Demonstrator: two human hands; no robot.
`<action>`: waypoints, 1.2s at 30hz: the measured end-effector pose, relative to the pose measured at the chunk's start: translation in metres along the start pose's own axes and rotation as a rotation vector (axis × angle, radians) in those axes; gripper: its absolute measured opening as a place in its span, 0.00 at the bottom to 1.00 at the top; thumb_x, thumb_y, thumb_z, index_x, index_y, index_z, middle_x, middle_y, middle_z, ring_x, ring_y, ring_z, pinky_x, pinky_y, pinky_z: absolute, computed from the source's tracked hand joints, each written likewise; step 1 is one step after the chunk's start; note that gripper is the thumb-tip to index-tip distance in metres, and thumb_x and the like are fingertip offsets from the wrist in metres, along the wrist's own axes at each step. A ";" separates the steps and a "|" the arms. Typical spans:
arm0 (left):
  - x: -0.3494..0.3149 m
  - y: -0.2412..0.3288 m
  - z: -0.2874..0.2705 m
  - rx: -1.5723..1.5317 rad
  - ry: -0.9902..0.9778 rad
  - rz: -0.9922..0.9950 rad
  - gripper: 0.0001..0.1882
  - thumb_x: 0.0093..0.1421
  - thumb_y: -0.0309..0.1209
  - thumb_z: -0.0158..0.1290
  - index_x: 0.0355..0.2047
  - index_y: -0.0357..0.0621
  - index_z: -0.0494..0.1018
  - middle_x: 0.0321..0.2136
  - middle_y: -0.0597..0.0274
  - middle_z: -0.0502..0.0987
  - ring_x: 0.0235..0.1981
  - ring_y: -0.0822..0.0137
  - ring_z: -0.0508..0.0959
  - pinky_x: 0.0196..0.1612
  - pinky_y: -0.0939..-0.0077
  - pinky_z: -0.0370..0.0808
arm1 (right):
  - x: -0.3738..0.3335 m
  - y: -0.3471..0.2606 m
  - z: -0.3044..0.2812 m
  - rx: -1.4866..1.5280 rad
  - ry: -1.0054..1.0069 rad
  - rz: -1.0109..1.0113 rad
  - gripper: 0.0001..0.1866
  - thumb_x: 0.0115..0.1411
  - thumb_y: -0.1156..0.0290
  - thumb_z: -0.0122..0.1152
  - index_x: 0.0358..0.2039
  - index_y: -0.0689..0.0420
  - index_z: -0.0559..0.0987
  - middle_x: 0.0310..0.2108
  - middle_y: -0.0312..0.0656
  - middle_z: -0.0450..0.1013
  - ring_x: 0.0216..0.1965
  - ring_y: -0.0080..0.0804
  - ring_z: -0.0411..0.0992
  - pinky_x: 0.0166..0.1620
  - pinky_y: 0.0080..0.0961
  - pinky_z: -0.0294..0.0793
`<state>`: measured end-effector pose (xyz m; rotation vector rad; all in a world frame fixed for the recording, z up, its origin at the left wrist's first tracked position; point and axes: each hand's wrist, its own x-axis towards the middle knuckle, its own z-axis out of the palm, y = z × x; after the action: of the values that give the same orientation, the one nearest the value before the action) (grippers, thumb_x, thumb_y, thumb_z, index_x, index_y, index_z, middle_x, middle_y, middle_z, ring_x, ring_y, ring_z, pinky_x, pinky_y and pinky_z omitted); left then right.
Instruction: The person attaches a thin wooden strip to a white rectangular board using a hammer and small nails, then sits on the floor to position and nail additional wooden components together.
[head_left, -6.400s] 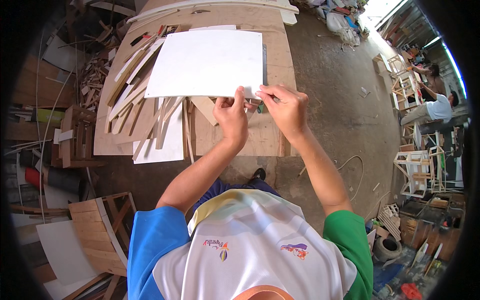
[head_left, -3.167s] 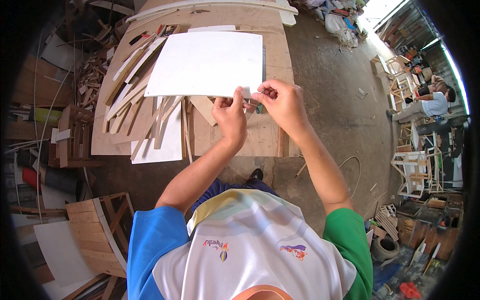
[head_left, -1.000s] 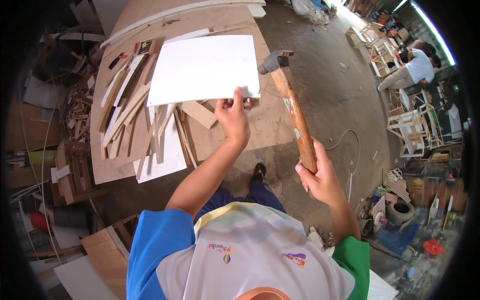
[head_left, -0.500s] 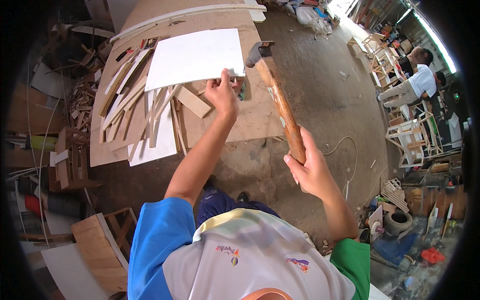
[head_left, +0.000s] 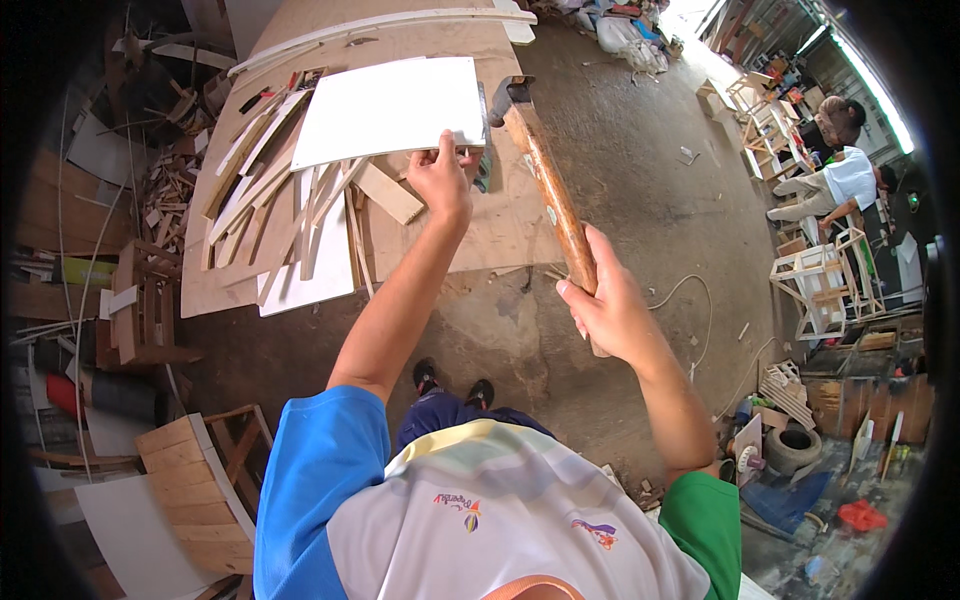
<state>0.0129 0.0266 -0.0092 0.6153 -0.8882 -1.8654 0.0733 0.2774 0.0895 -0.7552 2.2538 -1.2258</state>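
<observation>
My left hand (head_left: 442, 182) is closed on the near edge of a white rectangular board (head_left: 390, 112), close to its right corner, with a finger lying on top. The board rests over strips of wood on a plywood worktop. In my right hand (head_left: 612, 305) is a hammer (head_left: 556, 205), gripped low on its worn wooden handle. Its dark metal head points away from me, just right of the board's right edge. Whether the head touches anything cannot be made out. A small greenish thing (head_left: 484, 172) shows partly beside my left fingers.
Loose wood strips (head_left: 240, 215) and a short plank (head_left: 388, 192) lie on the plywood worktop (head_left: 455, 245). A pale cable (head_left: 708, 300) curls on the floor. Wooden frames (head_left: 822, 275) stand at the right near two other people (head_left: 840, 180). Wooden crates (head_left: 195, 490) are at the lower left.
My right hand and the hammer have moved slightly left and away from me. The left hand keeps its hold on the board, which shifts a little in the picture.
</observation>
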 end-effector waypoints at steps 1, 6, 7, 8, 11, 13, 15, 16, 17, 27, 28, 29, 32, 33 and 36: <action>0.001 0.002 -0.001 0.011 -0.010 0.005 0.08 0.59 0.26 0.56 0.35 0.33 0.71 0.30 0.61 0.73 0.26 0.74 0.73 0.21 0.80 0.77 | 0.000 0.000 0.004 0.002 0.009 0.008 0.32 0.58 0.74 0.57 0.59 0.63 0.55 0.33 0.57 0.72 0.29 0.44 0.73 0.35 0.34 0.71; 0.004 0.006 -0.006 0.002 0.003 -0.015 0.08 0.59 0.26 0.56 0.35 0.32 0.72 0.31 0.60 0.74 0.26 0.74 0.73 0.21 0.80 0.77 | 0.001 -0.003 0.017 -0.003 0.038 -0.074 0.32 0.58 0.74 0.58 0.60 0.64 0.55 0.32 0.57 0.72 0.27 0.44 0.73 0.34 0.35 0.71; 0.005 0.006 -0.007 -0.001 0.003 -0.020 0.08 0.59 0.26 0.56 0.35 0.32 0.72 0.30 0.60 0.74 0.26 0.74 0.73 0.21 0.80 0.77 | 0.001 -0.006 0.018 -0.012 0.035 -0.072 0.32 0.58 0.74 0.57 0.60 0.64 0.55 0.32 0.57 0.72 0.28 0.45 0.73 0.34 0.35 0.71; 0.007 0.006 -0.008 0.000 0.009 -0.018 0.08 0.59 0.26 0.56 0.35 0.33 0.72 0.30 0.60 0.74 0.26 0.74 0.73 0.21 0.80 0.77 | 0.000 -0.008 0.020 -0.018 0.030 -0.060 0.33 0.58 0.74 0.57 0.60 0.63 0.55 0.32 0.57 0.72 0.28 0.46 0.74 0.34 0.35 0.71; 0.008 0.005 -0.011 -0.009 0.014 -0.017 0.08 0.59 0.26 0.56 0.34 0.33 0.71 0.30 0.60 0.74 0.26 0.74 0.74 0.21 0.81 0.77 | -0.001 -0.011 0.025 -0.034 0.019 -0.019 0.33 0.58 0.73 0.58 0.60 0.63 0.54 0.33 0.58 0.72 0.30 0.48 0.74 0.35 0.36 0.71; 0.007 0.005 -0.009 -0.033 0.015 -0.015 0.08 0.59 0.26 0.56 0.34 0.33 0.71 0.30 0.60 0.74 0.26 0.74 0.74 0.21 0.81 0.76 | -0.001 -0.008 0.026 -0.057 0.031 -0.021 0.33 0.58 0.73 0.58 0.60 0.63 0.54 0.33 0.59 0.72 0.31 0.48 0.75 0.36 0.36 0.71; 0.005 0.006 -0.009 -0.036 0.010 -0.020 0.08 0.59 0.26 0.56 0.34 0.34 0.71 0.29 0.60 0.74 0.25 0.74 0.74 0.21 0.81 0.76 | -0.001 -0.009 0.026 -0.070 0.033 -0.017 0.33 0.58 0.73 0.58 0.60 0.63 0.54 0.34 0.59 0.72 0.32 0.49 0.75 0.37 0.36 0.71; 0.004 0.006 -0.009 -0.037 0.009 -0.022 0.08 0.59 0.26 0.56 0.34 0.34 0.71 0.29 0.60 0.74 0.25 0.74 0.74 0.21 0.81 0.76 | -0.001 -0.012 0.026 -0.071 0.025 -0.003 0.33 0.58 0.72 0.58 0.60 0.63 0.54 0.34 0.60 0.72 0.32 0.50 0.75 0.37 0.36 0.72; 0.005 0.006 -0.010 -0.045 0.010 -0.024 0.08 0.59 0.26 0.56 0.34 0.34 0.71 0.29 0.60 0.74 0.25 0.73 0.74 0.21 0.81 0.76 | -0.002 -0.013 0.026 -0.068 0.023 -0.004 0.33 0.58 0.72 0.58 0.60 0.64 0.54 0.34 0.60 0.72 0.33 0.50 0.75 0.38 0.36 0.72; 0.005 0.010 -0.012 -0.024 0.015 0.006 0.07 0.60 0.27 0.54 0.32 0.33 0.72 0.29 0.61 0.75 0.25 0.75 0.74 0.22 0.82 0.76 | -0.006 -0.029 0.030 -0.139 0.104 -0.081 0.32 0.58 0.74 0.58 0.59 0.66 0.55 0.33 0.63 0.72 0.35 0.59 0.74 0.37 0.39 0.72; 0.004 0.011 -0.011 -0.039 0.017 0.009 0.07 0.60 0.27 0.54 0.32 0.33 0.71 0.29 0.61 0.75 0.25 0.75 0.74 0.22 0.82 0.76 | -0.005 -0.029 0.029 -0.171 0.083 -0.067 0.32 0.58 0.74 0.57 0.59 0.66 0.55 0.32 0.63 0.72 0.35 0.60 0.74 0.37 0.40 0.71; 0.005 0.011 -0.012 -0.029 0.012 0.007 0.07 0.60 0.27 0.55 0.33 0.33 0.71 0.29 0.61 0.75 0.26 0.74 0.74 0.22 0.81 0.77 | -0.004 -0.030 0.029 -0.203 0.062 -0.052 0.32 0.58 0.74 0.57 0.59 0.67 0.55 0.32 0.63 0.72 0.35 0.61 0.73 0.36 0.40 0.71; 0.007 0.008 -0.013 -0.008 0.000 0.006 0.08 0.59 0.26 0.56 0.35 0.33 0.71 0.30 0.60 0.74 0.27 0.73 0.74 0.22 0.80 0.77 | -0.004 -0.034 0.030 -0.157 0.077 -0.081 0.32 0.58 0.74 0.57 0.59 0.68 0.55 0.30 0.63 0.72 0.34 0.60 0.73 0.36 0.41 0.71; 0.006 0.007 -0.013 -0.004 -0.002 0.003 0.08 0.59 0.26 0.56 0.35 0.33 0.71 0.30 0.59 0.74 0.27 0.73 0.74 0.22 0.80 0.77 | -0.004 -0.037 0.029 -0.141 0.085 -0.085 0.32 0.58 0.74 0.57 0.59 0.68 0.55 0.30 0.63 0.72 0.33 0.60 0.73 0.36 0.42 0.71; 0.008 0.006 -0.011 -0.024 0.012 -0.003 0.07 0.59 0.25 0.55 0.35 0.34 0.71 0.30 0.59 0.75 0.26 0.73 0.75 0.22 0.80 0.76 | -0.004 -0.038 0.028 -0.136 0.107 -0.096 0.33 0.58 0.74 0.57 0.60 0.68 0.54 0.30 0.63 0.72 0.32 0.60 0.73 0.36 0.42 0.70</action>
<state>0.0213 0.0141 -0.0112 0.6121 -0.8565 -1.8705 0.1029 0.2458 0.1091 -0.8771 2.4334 -1.1909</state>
